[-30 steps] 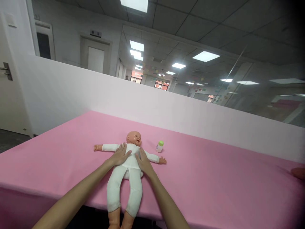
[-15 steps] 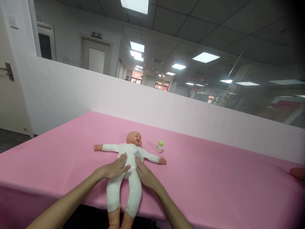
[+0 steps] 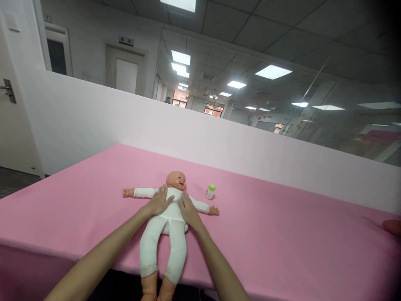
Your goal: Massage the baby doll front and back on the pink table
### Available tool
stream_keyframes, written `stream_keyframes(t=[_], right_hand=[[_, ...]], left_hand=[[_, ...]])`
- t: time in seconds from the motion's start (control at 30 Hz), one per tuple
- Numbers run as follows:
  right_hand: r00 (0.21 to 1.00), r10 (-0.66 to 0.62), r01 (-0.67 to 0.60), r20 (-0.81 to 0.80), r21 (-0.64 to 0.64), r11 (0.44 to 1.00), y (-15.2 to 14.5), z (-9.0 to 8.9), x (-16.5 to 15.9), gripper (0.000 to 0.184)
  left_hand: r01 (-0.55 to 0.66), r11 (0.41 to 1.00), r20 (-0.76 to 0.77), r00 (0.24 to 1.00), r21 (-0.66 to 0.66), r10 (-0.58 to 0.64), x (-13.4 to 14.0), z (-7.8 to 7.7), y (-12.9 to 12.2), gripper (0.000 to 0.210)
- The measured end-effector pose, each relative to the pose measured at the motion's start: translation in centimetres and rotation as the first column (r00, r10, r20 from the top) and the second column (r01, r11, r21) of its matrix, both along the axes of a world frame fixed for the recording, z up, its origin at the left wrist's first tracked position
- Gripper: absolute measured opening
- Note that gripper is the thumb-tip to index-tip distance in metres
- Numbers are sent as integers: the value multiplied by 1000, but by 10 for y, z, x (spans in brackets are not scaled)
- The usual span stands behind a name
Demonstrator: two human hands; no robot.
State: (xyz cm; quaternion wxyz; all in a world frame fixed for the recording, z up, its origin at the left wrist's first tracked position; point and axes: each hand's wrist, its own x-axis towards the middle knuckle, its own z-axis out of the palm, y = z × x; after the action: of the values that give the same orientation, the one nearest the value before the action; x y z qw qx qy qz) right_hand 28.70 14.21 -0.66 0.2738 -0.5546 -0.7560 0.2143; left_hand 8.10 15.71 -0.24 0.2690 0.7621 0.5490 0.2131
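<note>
A baby doll [image 3: 169,215] with a white cloth body lies on its back, arms spread wide and head turned to the right. Its feet reach past the front edge of the pink-covered table [image 3: 269,234]. My left hand [image 3: 158,201] rests flat on the left side of the doll's chest, fingers stretched toward its shoulder. On the opposite side of the chest lies my right hand [image 3: 189,210], also flat with the fingers extended. Neither hand grips anything. A small bottle with a green cap [image 3: 210,191] stands upright beyond the doll's right-hand arm.
Behind the table runs a low white wall [image 3: 200,133] with glass above it. A reddish-brown object [image 3: 391,226] sits at the far right edge of the table. On the left is a door with a metal handle [image 3: 10,91].
Both my hands have slid up the doll's body, from the belly and waist to the upper chest near the shoulders. The doll and the bottle stay in place.
</note>
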Motion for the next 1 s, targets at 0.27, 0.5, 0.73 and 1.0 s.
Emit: stream_keyframes(t=[0.27, 0.5, 0.73, 1.0], right_hand=[[993, 64, -75, -103, -106, 991, -51, -4, 28, 76], [968, 241, -245, -73, -55, 968, -80, 8, 18, 65], [956, 292, -292, -16, -31, 956, -45, 13, -12, 68], [996, 89, -88, -11, 42, 995, 2, 0, -3, 68]], left_hand=[[110, 969, -32, 992, -219, -120, -49, 3, -41, 114], [248, 964, -5, 968, -100, -250, -37, 21, -94, 99], [172, 981, -38, 985, 93, -169, 14, 16, -72, 98], [96, 991, -42, 995, 97, -93, 18, 12, -13, 94]])
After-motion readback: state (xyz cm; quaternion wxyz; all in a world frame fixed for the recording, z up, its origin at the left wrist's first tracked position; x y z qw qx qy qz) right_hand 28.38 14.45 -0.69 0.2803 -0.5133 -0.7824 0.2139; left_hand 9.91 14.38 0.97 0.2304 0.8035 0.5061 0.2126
